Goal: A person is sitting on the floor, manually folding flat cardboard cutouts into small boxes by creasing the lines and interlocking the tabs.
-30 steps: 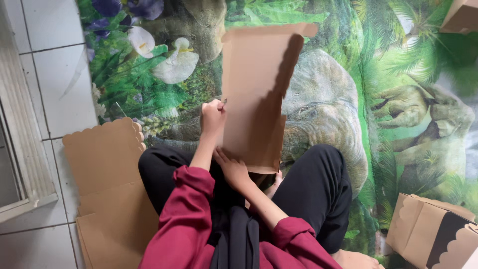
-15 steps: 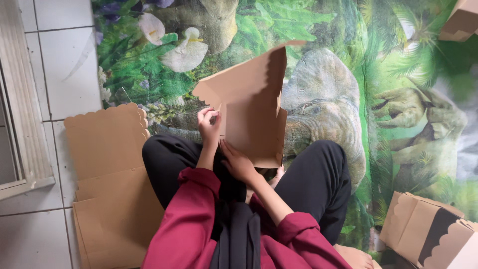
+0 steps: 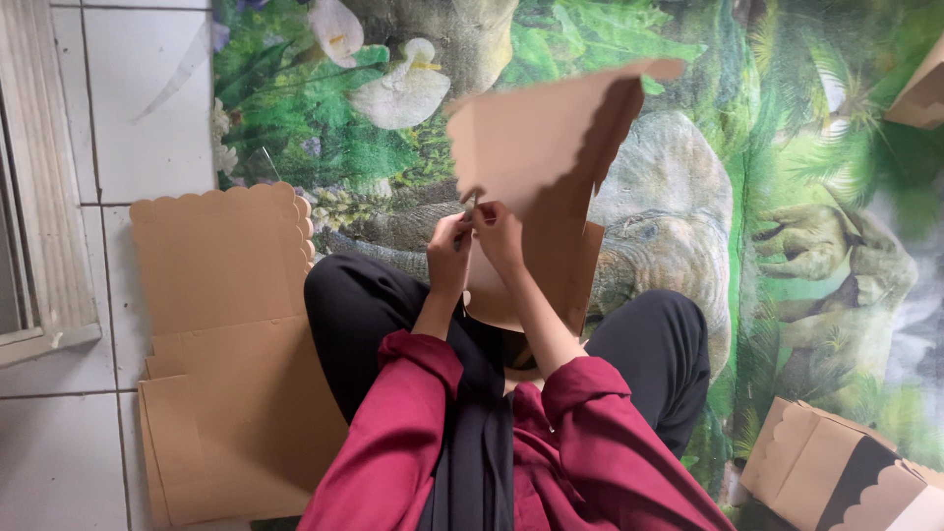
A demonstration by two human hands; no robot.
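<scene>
I see the flat cardboard box blank (image 3: pixel 551 187) held upright over the lap, long axis running up and away from the hands, scalloped edge topmost and tipped to the right. Left hand (image 3: pixel 449 258) and right hand (image 3: pixel 499 236) meet at its left edge, fingers pinched shut on the cardboard, forearms raised, maroon sleeves bent at the elbow. Stack of flat blanks (image 3: pixel 226 344) lies left of the left hand; a folded box (image 3: pixel 836 472) sits well right of the right hand, on the printed mat (image 3: pixel 806 246)
</scene>
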